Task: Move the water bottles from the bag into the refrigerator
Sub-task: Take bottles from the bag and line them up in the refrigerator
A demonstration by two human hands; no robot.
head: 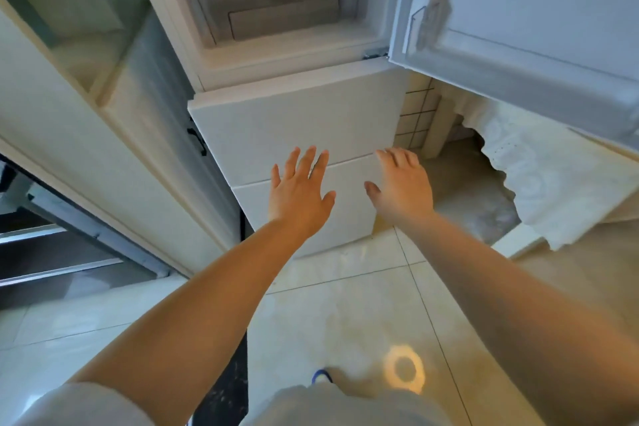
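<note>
The white refrigerator (294,121) stands straight ahead with its upper door (539,28) swung open to the right. Inside the upper compartment I see a clear shelf and a drawer (276,7). My left hand (299,194) and my right hand (403,183) are both stretched out in front of the shut lower drawers, fingers spread and straight, holding nothing. Neither a bag nor any water bottle is in view.
A tall cream cabinet (69,114) with a glass door stands to the left of the refrigerator. To the right is a counter draped with a white lace cloth (553,183). Pale tiled floor (345,304) lies beneath me.
</note>
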